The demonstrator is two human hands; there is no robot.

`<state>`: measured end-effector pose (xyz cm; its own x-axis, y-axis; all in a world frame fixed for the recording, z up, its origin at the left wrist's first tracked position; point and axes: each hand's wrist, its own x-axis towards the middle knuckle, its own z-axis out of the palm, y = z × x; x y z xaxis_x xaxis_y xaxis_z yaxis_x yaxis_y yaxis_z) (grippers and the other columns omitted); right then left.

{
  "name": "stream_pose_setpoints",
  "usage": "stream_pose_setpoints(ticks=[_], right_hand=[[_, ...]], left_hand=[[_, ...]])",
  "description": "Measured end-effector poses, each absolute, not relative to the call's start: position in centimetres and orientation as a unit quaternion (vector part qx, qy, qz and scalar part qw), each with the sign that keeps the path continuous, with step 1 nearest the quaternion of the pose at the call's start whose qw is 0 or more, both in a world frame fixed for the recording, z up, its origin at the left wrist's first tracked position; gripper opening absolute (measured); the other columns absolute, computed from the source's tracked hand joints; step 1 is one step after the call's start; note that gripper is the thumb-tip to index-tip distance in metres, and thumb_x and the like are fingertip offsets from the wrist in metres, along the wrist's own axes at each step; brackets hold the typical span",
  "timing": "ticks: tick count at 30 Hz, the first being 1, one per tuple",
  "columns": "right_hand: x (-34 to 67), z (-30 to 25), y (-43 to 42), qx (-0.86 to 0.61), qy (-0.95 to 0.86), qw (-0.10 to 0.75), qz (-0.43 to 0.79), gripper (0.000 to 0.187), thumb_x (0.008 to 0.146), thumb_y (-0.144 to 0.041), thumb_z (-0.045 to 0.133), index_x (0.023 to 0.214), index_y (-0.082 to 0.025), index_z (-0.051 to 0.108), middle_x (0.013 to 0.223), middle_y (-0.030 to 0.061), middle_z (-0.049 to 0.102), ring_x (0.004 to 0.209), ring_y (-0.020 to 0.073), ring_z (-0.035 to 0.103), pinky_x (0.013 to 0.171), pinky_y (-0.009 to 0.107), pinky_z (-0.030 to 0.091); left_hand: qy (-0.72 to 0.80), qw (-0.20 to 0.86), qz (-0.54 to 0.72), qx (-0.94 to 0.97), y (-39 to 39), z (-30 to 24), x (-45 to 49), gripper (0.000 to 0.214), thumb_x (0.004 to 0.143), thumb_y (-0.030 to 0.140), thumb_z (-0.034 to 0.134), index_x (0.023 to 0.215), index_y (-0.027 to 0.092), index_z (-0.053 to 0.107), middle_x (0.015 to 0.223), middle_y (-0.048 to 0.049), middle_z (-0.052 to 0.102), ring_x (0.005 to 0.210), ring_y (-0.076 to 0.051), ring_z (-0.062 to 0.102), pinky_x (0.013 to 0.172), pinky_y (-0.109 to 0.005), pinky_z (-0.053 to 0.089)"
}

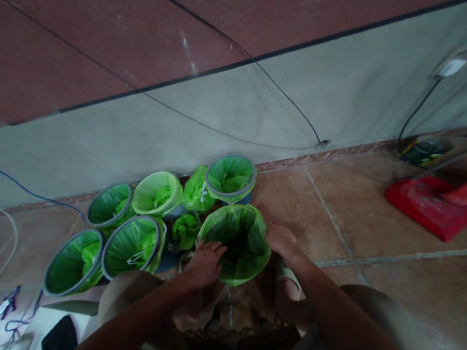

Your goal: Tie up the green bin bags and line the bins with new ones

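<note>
Between my knees stands a bin lined with a light green trash bag (230, 274), whose mouth is spread wide and folded out over the rim; its inside is dark. My left hand (205, 263) grips the bag's edge at the left, fingers hooked over the rim. At the opposite side, my right hand (280, 238) is closed on the bag's edge, its fingertips partly hidden. Just behind stands a bin with a grey ring (231, 176) around its green liner. A crumpled green bag (186, 230) lies left of the bin I hold.
Several more green-lined bins (131, 247) cluster at the left by the wall. A red dustpan (434, 206) rests on the tiles at the right, near a dark bucket (426, 150). A blue cable (24, 180) and a white cord (14, 227) run across the left side.
</note>
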<state>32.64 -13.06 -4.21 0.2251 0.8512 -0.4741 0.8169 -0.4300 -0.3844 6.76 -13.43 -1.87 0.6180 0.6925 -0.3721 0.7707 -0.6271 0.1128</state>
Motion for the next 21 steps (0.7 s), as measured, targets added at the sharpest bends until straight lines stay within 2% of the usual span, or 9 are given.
stream_pose_setpoints(ticks=[3,7,11,14,17,21], right_hand=[[32.8,-4.2,-12.7,-0.805,-0.491,0.008,0.333,0.038,0.090,-0.040,0.051,0.098,-0.013,0.076,0.102,0.0187,0.073,0.098,0.0300,0.070,0.075,0.032,0.054],[32.6,-4.0,-11.9,-0.812,-0.483,0.044,0.325,0.039,0.095,-0.036,0.043,0.104,-0.015,0.074,0.106,0.0170,0.073,0.102,0.0262,0.069,0.081,0.029,0.051],[32.2,-4.9,-10.8,-0.820,-0.468,0.064,0.322,0.043,0.098,-0.033,0.035,0.107,-0.015,0.073,0.106,0.0168,0.073,0.104,0.0245,0.068,0.084,0.028,0.049],[32.1,-6.2,-10.0,-0.822,-0.460,0.063,0.330,0.042,0.099,-0.032,0.035,0.109,-0.015,0.072,0.106,0.0163,0.073,0.104,0.0247,0.068,0.083,0.028,0.048],[32.3,-7.4,-9.5,-0.823,-0.458,0.065,0.330,0.043,0.100,-0.033,0.033,0.112,-0.015,0.070,0.106,0.0159,0.073,0.104,0.0238,0.068,0.083,0.027,0.048],[32.3,-8.1,-9.3,-0.808,-0.485,0.058,0.331,0.049,0.102,-0.035,0.026,0.112,-0.013,0.069,0.106,0.0174,0.072,0.103,0.0228,0.068,0.082,0.027,0.047]], left_hand=[[0.505,0.133,-0.068,0.850,-9.6,-1.3,9.4,0.046,0.089,0.026,0.052,0.134,0.018,0.053,0.132,-0.0102,0.061,0.120,-0.023,0.057,0.108,-0.037,0.040],[0.547,0.128,-0.002,0.828,-3.5,-2.1,13.3,0.037,0.093,0.025,0.047,0.128,0.019,0.060,0.125,-0.0083,0.066,0.116,-0.020,0.060,0.103,-0.030,0.044],[0.559,0.130,-0.033,0.818,0.5,-3.8,16.6,0.034,0.098,0.030,0.041,0.115,0.019,0.069,0.118,-0.0076,0.070,0.109,-0.020,0.064,0.099,-0.029,0.044],[0.553,0.149,-0.060,0.818,1.7,-5.4,17.8,0.037,0.097,0.039,0.043,0.107,0.021,0.073,0.109,-0.0069,0.073,0.101,-0.020,0.067,0.093,-0.029,0.047],[0.519,0.178,-0.066,0.833,2.0,-6.8,17.8,0.038,0.095,0.047,0.046,0.108,0.024,0.073,0.108,-0.0044,0.074,0.101,-0.018,0.067,0.090,-0.027,0.047],[0.457,0.197,-0.050,0.866,2.1,-8.0,16.7,0.036,0.093,0.050,0.050,0.109,0.026,0.072,0.113,-0.0017,0.073,0.106,-0.017,0.064,0.096,-0.026,0.044]])
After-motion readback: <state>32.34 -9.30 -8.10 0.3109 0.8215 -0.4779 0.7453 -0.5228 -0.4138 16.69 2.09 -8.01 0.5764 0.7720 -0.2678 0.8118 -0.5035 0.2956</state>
